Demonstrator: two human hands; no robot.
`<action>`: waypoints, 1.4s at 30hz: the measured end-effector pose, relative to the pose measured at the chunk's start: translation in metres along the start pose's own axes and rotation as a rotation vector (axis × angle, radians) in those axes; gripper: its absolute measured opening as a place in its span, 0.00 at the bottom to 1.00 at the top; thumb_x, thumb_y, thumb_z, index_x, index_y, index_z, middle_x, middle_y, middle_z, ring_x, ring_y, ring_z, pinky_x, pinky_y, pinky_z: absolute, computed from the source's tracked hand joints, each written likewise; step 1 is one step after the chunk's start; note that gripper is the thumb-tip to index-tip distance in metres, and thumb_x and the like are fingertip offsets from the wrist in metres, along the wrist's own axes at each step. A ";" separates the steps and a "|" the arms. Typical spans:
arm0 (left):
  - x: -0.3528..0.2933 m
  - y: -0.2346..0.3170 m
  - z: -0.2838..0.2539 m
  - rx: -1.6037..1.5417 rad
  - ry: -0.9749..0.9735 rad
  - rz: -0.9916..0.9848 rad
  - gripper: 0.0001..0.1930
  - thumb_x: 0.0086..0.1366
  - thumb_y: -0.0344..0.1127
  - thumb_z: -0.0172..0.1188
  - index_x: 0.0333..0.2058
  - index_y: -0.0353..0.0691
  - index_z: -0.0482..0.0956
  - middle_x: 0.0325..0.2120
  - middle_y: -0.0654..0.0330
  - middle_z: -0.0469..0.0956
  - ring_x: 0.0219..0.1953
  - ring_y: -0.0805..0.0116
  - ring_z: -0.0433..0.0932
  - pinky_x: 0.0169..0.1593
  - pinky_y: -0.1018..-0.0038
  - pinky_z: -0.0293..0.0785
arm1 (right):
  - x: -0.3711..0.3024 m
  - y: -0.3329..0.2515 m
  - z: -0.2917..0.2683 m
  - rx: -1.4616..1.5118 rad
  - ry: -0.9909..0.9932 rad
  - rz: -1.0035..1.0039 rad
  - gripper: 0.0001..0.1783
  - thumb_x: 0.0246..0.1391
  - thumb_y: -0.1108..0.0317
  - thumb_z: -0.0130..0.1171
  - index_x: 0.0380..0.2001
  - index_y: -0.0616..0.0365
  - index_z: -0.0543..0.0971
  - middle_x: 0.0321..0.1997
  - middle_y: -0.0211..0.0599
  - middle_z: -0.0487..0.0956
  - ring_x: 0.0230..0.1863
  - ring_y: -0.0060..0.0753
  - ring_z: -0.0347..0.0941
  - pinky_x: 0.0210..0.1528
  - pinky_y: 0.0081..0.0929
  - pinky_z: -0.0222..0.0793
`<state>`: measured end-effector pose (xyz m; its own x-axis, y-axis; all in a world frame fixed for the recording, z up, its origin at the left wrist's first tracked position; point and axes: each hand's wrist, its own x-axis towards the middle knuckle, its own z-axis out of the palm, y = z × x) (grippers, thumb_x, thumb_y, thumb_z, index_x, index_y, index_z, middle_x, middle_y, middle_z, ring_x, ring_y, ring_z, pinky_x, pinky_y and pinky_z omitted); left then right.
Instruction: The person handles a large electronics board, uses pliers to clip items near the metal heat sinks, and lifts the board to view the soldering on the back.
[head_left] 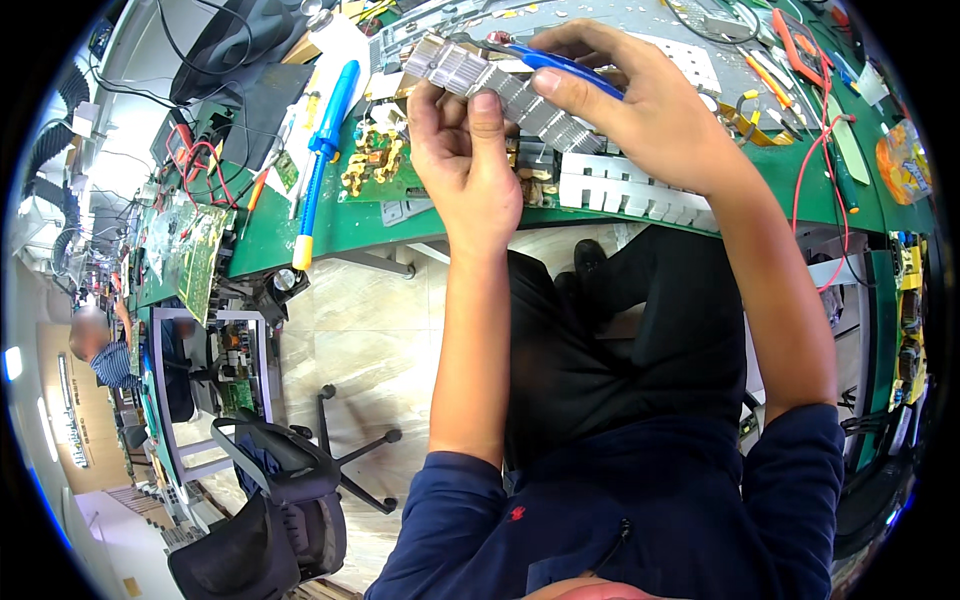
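Above the front edge of the green bench (395, 232), my left hand (465, 165) is closed around a long silver finned heat sink (530, 105), its thumb on the near side. The heat sink slants from upper left down to the right. My right hand (650, 115) grips blue-handled pliers (565, 68), thumb and fingers around the handles. The dark jaws of the pliers lie over the far edge of the heat sink, near its left end. Whether they bite on anything is too small to tell.
A blue desoldering pump (325, 150) lies left of my hands, near gold-coloured parts (375, 162). A notched white metal strip (635, 188) is at the bench edge. Back right is an orange multimeter (797, 45) with red leads. An office chair (275, 490) and another person (115, 360) are left.
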<state>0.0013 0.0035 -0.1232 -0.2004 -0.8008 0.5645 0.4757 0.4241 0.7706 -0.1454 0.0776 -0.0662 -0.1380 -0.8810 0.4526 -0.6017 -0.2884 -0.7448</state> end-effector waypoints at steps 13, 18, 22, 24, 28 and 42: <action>-0.002 0.001 0.000 -0.057 -0.004 -0.010 0.20 0.71 0.32 0.57 0.56 0.31 0.64 0.42 0.55 0.80 0.40 0.78 0.77 0.42 0.82 0.73 | -0.006 0.002 0.004 0.039 0.048 0.013 0.21 0.61 0.60 0.62 0.53 0.60 0.77 0.46 0.35 0.80 0.48 0.24 0.75 0.52 0.24 0.70; -0.002 -0.001 -0.002 -0.056 -0.002 0.021 0.20 0.71 0.32 0.58 0.57 0.31 0.64 0.42 0.55 0.80 0.41 0.78 0.77 0.43 0.83 0.72 | -0.006 -0.002 0.006 0.001 0.037 0.026 0.20 0.62 0.61 0.61 0.53 0.61 0.77 0.46 0.35 0.80 0.48 0.24 0.75 0.52 0.24 0.70; -0.003 -0.003 -0.002 -0.071 0.004 0.034 0.21 0.71 0.31 0.58 0.57 0.31 0.64 0.40 0.58 0.80 0.38 0.80 0.75 0.42 0.84 0.70 | -0.007 -0.004 0.004 0.034 0.039 0.072 0.20 0.63 0.61 0.60 0.53 0.61 0.77 0.46 0.34 0.79 0.48 0.23 0.74 0.53 0.24 0.70; -0.003 -0.004 -0.003 -0.079 0.002 0.038 0.21 0.70 0.31 0.59 0.57 0.31 0.65 0.38 0.59 0.79 0.37 0.81 0.74 0.40 0.84 0.69 | -0.007 -0.002 0.004 0.015 0.035 0.045 0.20 0.63 0.61 0.61 0.53 0.61 0.77 0.46 0.34 0.79 0.49 0.23 0.74 0.53 0.23 0.70; -0.002 -0.003 0.000 -0.095 0.010 0.039 0.21 0.70 0.31 0.59 0.57 0.31 0.65 0.37 0.60 0.78 0.35 0.82 0.73 0.39 0.85 0.68 | -0.004 0.004 0.007 0.084 0.060 -0.030 0.23 0.61 0.57 0.63 0.53 0.61 0.77 0.44 0.34 0.80 0.45 0.22 0.75 0.49 0.22 0.71; -0.004 -0.005 0.000 -0.158 0.000 0.070 0.21 0.69 0.29 0.60 0.57 0.31 0.66 0.35 0.63 0.78 0.35 0.82 0.72 0.39 0.85 0.68 | 0.000 -0.041 0.008 -0.132 0.056 0.052 0.29 0.59 0.53 0.66 0.49 0.70 0.76 0.40 0.44 0.81 0.40 0.27 0.78 0.44 0.23 0.74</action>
<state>0.0002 0.0043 -0.1290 -0.1622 -0.7713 0.6154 0.6172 0.4073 0.6732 -0.1141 0.0867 -0.0393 -0.2129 -0.8703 0.4441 -0.6900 -0.1878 -0.6990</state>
